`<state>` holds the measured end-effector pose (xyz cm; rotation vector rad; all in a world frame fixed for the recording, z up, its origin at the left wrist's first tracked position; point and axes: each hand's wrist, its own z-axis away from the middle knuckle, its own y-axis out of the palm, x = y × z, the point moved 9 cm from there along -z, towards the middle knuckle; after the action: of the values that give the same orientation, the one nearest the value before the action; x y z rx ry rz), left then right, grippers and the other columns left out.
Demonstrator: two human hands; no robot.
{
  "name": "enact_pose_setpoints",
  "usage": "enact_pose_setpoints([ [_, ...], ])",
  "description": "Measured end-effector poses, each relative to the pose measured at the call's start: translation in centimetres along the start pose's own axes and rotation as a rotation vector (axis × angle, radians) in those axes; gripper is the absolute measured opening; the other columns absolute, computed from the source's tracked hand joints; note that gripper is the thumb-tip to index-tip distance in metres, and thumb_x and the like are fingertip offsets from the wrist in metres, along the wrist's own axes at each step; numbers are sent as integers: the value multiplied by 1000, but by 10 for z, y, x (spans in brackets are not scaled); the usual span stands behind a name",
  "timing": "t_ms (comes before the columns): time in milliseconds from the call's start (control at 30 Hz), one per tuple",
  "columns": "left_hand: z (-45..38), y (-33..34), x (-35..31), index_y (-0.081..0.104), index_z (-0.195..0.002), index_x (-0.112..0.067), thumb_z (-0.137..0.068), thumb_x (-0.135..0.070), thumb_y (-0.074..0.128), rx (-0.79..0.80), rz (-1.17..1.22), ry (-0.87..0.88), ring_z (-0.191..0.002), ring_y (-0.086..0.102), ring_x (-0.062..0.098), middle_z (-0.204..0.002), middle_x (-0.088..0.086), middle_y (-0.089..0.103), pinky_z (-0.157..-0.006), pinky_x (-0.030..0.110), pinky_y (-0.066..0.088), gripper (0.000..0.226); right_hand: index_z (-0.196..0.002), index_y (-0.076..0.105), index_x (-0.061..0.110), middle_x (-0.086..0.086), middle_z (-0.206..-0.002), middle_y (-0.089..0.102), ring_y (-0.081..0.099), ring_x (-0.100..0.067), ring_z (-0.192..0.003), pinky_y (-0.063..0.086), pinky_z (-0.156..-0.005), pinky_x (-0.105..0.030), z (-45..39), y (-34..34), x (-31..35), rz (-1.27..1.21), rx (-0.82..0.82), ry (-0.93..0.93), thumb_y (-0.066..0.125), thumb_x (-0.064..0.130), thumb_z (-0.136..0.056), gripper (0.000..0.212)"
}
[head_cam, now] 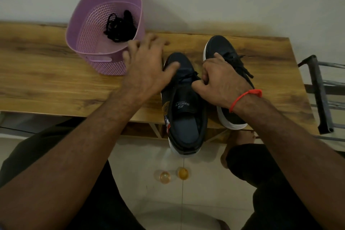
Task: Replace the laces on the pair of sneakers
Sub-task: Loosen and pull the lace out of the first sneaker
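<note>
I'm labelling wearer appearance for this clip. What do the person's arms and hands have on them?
Both forearms are bare, with no sleeves in view, and neither the left hand nor the right hand wears a glove. The only item is a thin red thread bracelet tied around the right wrist. No watch or rings are visible.

A dark metal chair (321,95) stands beside the wooden table (46,73) (two amber blobs (172,174) mark the floor).
</note>
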<state>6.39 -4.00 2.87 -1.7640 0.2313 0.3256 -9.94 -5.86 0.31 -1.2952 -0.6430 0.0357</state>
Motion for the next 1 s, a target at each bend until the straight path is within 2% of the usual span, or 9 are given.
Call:
enact_pose_setpoints([
  [67,5,14,-11,47,-145,-35,-82,-68,64,87,12,46,-135,27,29,-156,-1,32,-103,46,28,74,-72,38,25,-2,-94,47,43,-37,-130,22,-121,-47,1,1,-2,-23,2,7,56,32,-84,23],
  [133,9,26,-12,41,-149,-39,-76,-68,68,187,-3,60,-138,19,31,-161,1,21,-105,48,25,83,-89,49,19,-7,-114,52,29,-35,-143,21,-121,-47,2,2,-5,-49,-3,21,56,32,-85,15],
  [200,11,28,-4,35,-149,-42,-73,-60,71,222,-39,47,-139,16,33,-163,1,13,-107,49,23,87,-116,50,18,-7,-140,44,11,-32,-151,19,-122,-47,4,2,-3,-69,13,6,55,24,-87,30],
  [267,10,21,8,36,-147,-45,-70,-56,74,204,-57,15,-138,16,33,-163,0,11,-106,49,23,87,-137,43,23,-9,-157,28,1,-33,-152,12,-123,-49,4,5,1,-28,54,-30,53,16,-89,49],
  [367,10,17,25,34,-146,-47,-70,-55,76,215,-58,-42,-137,16,31,-162,-4,10,-105,49,22,88,-149,32,33,-9,-165,9,-7,-34,-152,2,-122,-51,2,14,3,72,147,-47,50,11,-92,64],
  [600,15,18,24,33,-149,-46,-76,-58,74,231,-17,-26,-139,15,30,-162,-4,12,-111,50,20,84,-148,36,32,-7,-164,13,-5,-32,-152,2,-122,-48,0,18,14,97,133,-109,52,7,-91,64],
  [767,17,17,14,34,-151,-44,-80,-55,72,229,-6,-3,-140,15,30,-163,-2,11,-112,49,20,81,-142,47,22,-10,-161,24,5,-30,-153,12,-124,-50,-4,23,32,136,49,-179,57,32,-96,49],
  [900,17,17,12,34,-152,-43,-81,-51,72,247,-4,1,-141,15,29,-164,-1,10,-112,48,20,81,-126,59,17,-8,-156,34,14,-30,-151,19,-122,-52,-9,28,44,191,-6,-196,59,34,-95,35],
  [1000,17,17,14,33,-152,-43,-81,-52,73,251,-20,-3,-141,16,30,-164,-2,10,-111,47,21,82,-104,64,15,-8,-136,52,38,-29,-138,35,-112,-48,-9,16,47,108,-81,-208,62,27,-91,17],
])
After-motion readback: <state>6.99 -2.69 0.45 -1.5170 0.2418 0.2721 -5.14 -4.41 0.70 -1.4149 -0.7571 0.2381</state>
